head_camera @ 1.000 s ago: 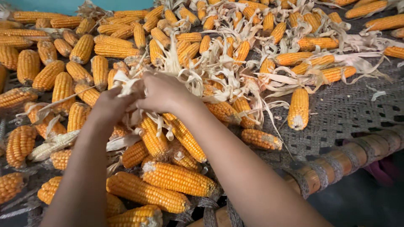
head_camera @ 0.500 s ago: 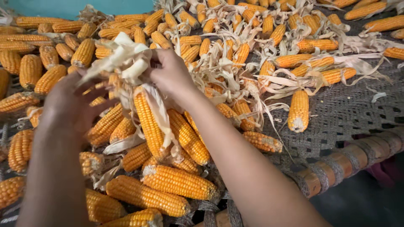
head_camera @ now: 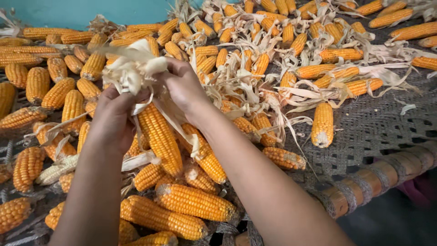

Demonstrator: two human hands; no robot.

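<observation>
Both hands hold one orange corn cob (head_camera: 159, 136) by its pale dried husk (head_camera: 132, 68), lifted above the heap. My left hand (head_camera: 114, 116) grips the husk and the cob's upper end from the left. From the right, my right hand (head_camera: 184, 86) pinches husk strips at the top. The cob hangs tilted, tip pointing down toward me. Loose husk strands trail along its right side.
Many husked orange cobs (head_camera: 195, 202) lie on a woven rope cot (head_camera: 378, 123) with a wooden side rail (head_camera: 364, 184). A pile of cobs with husks attached (head_camera: 255, 86) sits in the middle. A single cob (head_camera: 322, 124) lies apart at right. A teal wall (head_camera: 82, 11) runs behind.
The cob was lifted from the pile by its husk. My left hand, open half a second ago, has closed on the husk beside my right hand.
</observation>
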